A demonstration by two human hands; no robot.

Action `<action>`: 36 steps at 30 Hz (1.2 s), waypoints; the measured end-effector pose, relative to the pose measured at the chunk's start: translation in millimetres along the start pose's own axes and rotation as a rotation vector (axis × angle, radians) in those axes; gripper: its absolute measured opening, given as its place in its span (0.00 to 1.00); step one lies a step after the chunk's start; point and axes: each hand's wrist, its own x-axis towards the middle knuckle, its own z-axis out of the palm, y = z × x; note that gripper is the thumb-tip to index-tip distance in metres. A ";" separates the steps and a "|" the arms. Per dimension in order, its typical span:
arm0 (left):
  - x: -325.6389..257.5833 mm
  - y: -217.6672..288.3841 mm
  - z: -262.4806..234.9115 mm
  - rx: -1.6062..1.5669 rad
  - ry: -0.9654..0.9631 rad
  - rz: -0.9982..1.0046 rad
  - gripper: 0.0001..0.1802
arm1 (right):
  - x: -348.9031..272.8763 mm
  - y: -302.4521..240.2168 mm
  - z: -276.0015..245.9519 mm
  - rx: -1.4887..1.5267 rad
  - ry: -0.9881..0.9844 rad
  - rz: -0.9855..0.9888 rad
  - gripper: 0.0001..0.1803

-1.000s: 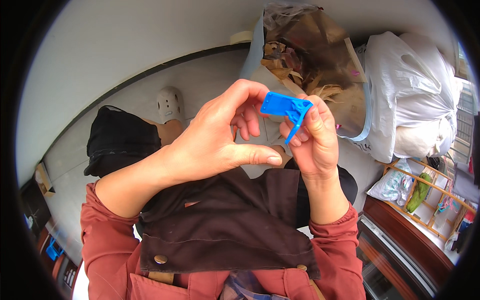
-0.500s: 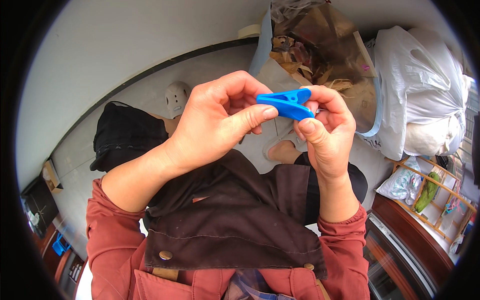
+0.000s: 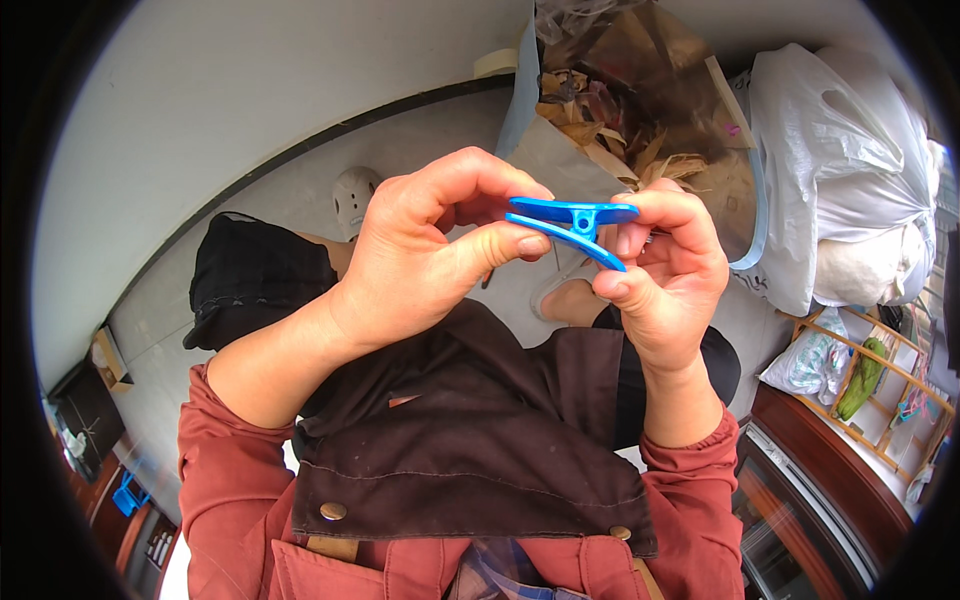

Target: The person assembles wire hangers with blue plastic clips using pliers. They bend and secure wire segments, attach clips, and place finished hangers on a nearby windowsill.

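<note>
A blue plastic clip (image 3: pixel 583 216), shaped like a large clothes peg, is held between my two hands above my lap. My left hand (image 3: pixel 415 240) pinches its left end between thumb and forefinger. At the other end, where the two arms spread apart, my right hand (image 3: pixel 668 265) has the forefinger on the upper arm and the thumb tip at the lower one. The pivot block between the arms faces me. Some fingers of both hands are curled out of sight behind the front ones.
Beyond my hands stands a large bag (image 3: pixel 590 150) with dry leaves or husks inside. A stuffed white plastic bag (image 3: pixel 850 190) is beside it, with a wooden rack (image 3: pixel 885 440) holding a green vegetable (image 3: pixel 862 378) at right. A dark apron (image 3: pixel 460 420) covers my lap.
The clip has turned in my hands, so its pivot and the gap between its arms show more squarely. My right forefinger and thumb are spread wider on its right end.
</note>
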 end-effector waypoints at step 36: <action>-0.6 -9.0 0.4 0.066 -0.017 0.178 0.10 | -1.0 -5.1 2.5 -0.030 0.009 0.051 0.28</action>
